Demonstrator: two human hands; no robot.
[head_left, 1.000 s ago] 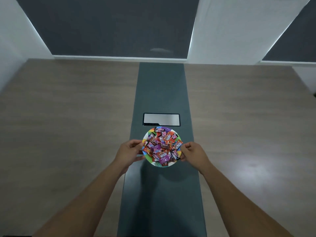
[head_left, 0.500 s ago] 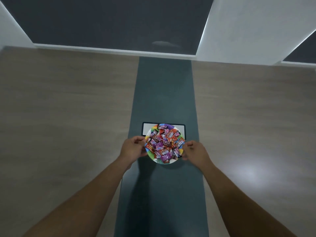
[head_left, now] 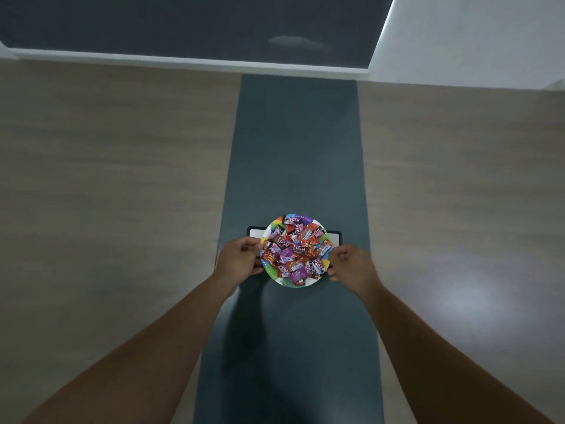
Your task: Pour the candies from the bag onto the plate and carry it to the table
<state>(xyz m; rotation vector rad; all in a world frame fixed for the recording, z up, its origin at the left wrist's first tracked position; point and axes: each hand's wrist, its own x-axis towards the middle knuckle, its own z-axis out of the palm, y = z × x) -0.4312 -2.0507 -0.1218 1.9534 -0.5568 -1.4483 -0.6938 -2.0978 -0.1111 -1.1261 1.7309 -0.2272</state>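
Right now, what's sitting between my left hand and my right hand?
In the head view, the plate heaped with candies lies between your left hand and right hand, which hold its opposite rims.

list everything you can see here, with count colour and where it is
plate: one, white with a rainbow rim, on the dark strip, partly over the panel
candies: many, red, purple, orange, pink and brown wrappers, heaped on the plate
panel: one, pale with a black frame, set in the strip, mostly hidden by the plate
strip: one, dark teal, down the table's middle
table: one, light wood, either side of the strip
left hand: one, at the plate's left rim
right hand: one, at the plate's right rim
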